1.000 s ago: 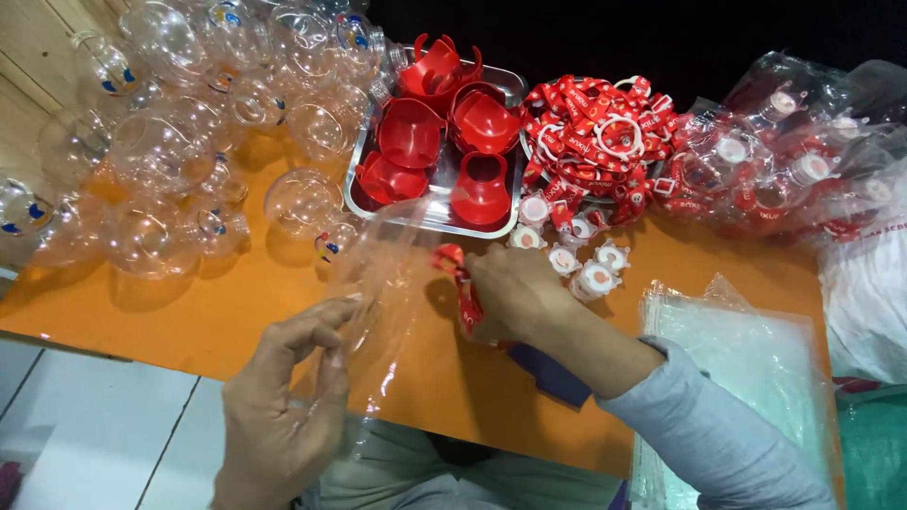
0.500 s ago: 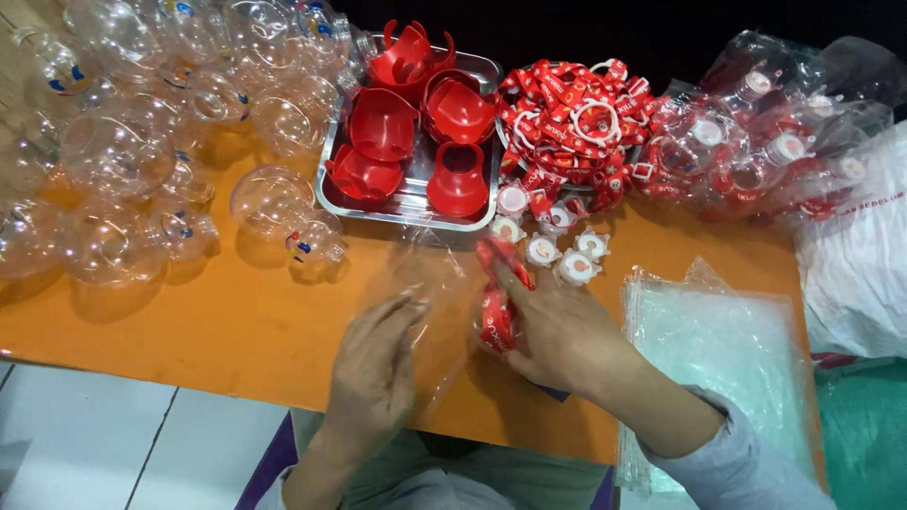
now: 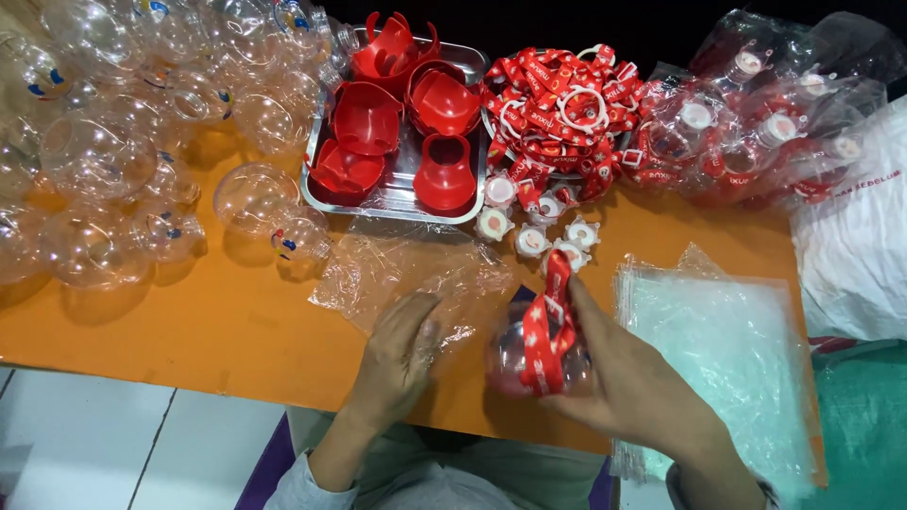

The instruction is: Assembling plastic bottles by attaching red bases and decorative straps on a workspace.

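Bare hands (image 3: 402,354); sleeve cuffs apparently pale grey-blue.

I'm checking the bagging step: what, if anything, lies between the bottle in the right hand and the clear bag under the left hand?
Nothing visible does. The right hand holds the bottle with its red strap right beside the clear bag, which the left hand presses on the orange table.
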